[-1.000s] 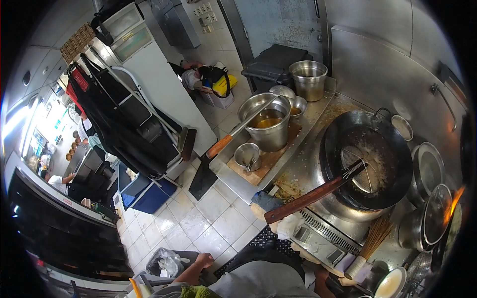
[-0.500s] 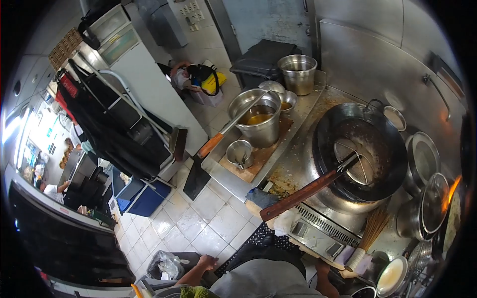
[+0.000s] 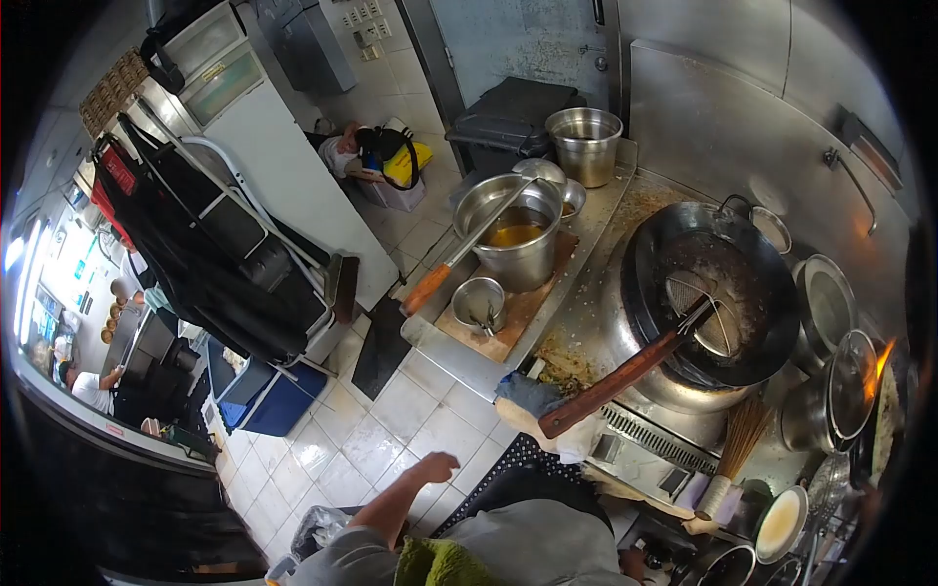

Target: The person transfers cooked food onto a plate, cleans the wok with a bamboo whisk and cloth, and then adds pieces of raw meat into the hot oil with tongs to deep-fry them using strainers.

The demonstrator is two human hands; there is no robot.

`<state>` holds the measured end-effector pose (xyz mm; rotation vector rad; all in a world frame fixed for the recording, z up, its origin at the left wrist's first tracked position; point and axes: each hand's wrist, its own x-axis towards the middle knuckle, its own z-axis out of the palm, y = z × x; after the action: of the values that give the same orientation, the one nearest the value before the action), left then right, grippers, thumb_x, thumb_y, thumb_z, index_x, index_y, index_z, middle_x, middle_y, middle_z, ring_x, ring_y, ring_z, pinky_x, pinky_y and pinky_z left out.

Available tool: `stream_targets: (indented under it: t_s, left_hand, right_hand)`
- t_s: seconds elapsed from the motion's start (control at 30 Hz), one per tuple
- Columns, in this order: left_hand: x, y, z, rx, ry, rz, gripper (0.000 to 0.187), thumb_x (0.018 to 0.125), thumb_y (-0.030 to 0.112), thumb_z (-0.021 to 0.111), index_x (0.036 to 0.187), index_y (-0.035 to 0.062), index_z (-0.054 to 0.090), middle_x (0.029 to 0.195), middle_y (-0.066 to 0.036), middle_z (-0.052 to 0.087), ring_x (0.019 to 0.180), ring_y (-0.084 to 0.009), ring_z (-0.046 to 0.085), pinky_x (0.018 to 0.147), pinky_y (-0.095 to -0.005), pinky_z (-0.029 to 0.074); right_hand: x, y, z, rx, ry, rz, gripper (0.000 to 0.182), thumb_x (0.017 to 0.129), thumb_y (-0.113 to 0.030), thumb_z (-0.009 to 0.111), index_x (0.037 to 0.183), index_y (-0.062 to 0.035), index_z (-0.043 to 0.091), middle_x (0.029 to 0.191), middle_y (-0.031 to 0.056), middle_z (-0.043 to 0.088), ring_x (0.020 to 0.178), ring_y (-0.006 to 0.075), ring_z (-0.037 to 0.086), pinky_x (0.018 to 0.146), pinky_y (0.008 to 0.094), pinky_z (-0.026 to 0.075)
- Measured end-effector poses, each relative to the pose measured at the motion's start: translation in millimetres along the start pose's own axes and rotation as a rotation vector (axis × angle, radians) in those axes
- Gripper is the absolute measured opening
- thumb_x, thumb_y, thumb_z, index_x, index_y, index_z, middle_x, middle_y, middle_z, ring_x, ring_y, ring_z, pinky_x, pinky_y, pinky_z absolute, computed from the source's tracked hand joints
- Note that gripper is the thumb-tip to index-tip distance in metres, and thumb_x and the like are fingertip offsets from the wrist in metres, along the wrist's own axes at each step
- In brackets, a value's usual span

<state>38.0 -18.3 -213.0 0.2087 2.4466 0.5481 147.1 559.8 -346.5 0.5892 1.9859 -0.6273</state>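
Note:
My left hand (image 3: 437, 468) hangs over the tiled floor to the left of the stove, its fingers curled in with nothing visible in them. At the bottom edge, a small patch of my right arm or hand (image 3: 633, 564) shows beside my body; its fingers are hidden. A wire strainer (image 3: 721, 327) with a wooden handle (image 3: 611, 396) rests in the black wok (image 3: 772, 352), the handle reaching out over the stove's front edge. Neither hand touches it. Left of the wok, a ladle (image 3: 489, 227) lies across a metal pot (image 3: 523, 269) holding amber liquid.
A small metal cup (image 3: 479, 305) holds utensils. A bamboo brush (image 3: 738, 449) lies on the stove front. Flames (image 3: 879, 371) rise at the right near stacked strainers (image 3: 826, 293). A lined bin (image 3: 320, 532) stands by my left arm. People work at far left.
My left hand has risen and moved forward and right, away from the bin. My right arm shows less. The whole view has shifted slightly.

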Motion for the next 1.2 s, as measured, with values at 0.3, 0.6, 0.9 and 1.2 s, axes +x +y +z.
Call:
stream_targets:
  t_s: [0.3,0.6,0.9,1.2]
  left_hand:
    - [42,113,-167,-0.429,0.290,0.107,0.020,0.083,0.010,0.049,0.095,0.0001,0.061,0.078,-0.016,0.065,0.062,-0.0227,0.067,0.065,-0.0341,0.053]
    - [39,130,-172,-0.318,0.055,0.024,0.014,0.082,0.009,0.054,0.088,0.0005,0.063,0.076,-0.015,0.066,0.054,-0.0204,0.065,0.057,-0.0314,0.052]
    - [25,153,-151,-0.193,0.333,0.040,0.034,0.087,0.030,0.051,0.076,0.0000,0.063,0.077,-0.024,0.062,0.076,-0.0417,0.060,0.072,-0.0474,0.049]
    - [26,139,-127,-0.193,0.580,0.138,0.018,0.079,0.002,0.046,0.090,0.0017,0.061,0.081,-0.023,0.062,0.078,-0.0391,0.060,0.072,-0.0438,0.049]
  right_hand:
    - [-88,-23,13,0.125,0.233,-0.007,0.051,0.075,-0.019,0.058,0.118,0.0074,0.048,0.089,0.0193,0.066,0.077,0.0330,0.066,0.072,0.0389,0.054]
    - [-101,-59,7,0.133,0.337,-0.062,0.048,0.075,-0.019,0.058,0.115,0.0059,0.050,0.089,0.0196,0.066,0.078,0.0330,0.066,0.072,0.0390,0.053]
    - [-80,-76,-12,0.092,0.346,-0.133,0.045,0.076,-0.020,0.058,0.113,0.0044,0.053,0.089,0.0199,0.066,0.079,0.0330,0.066,0.072,0.0390,0.053]
    - [-74,-81,-26,0.058,0.338,-0.158,0.042,0.076,-0.020,0.058,0.110,0.0029,0.055,0.089,0.0202,0.066,0.080,0.0331,0.066,0.072,0.0390,0.052]
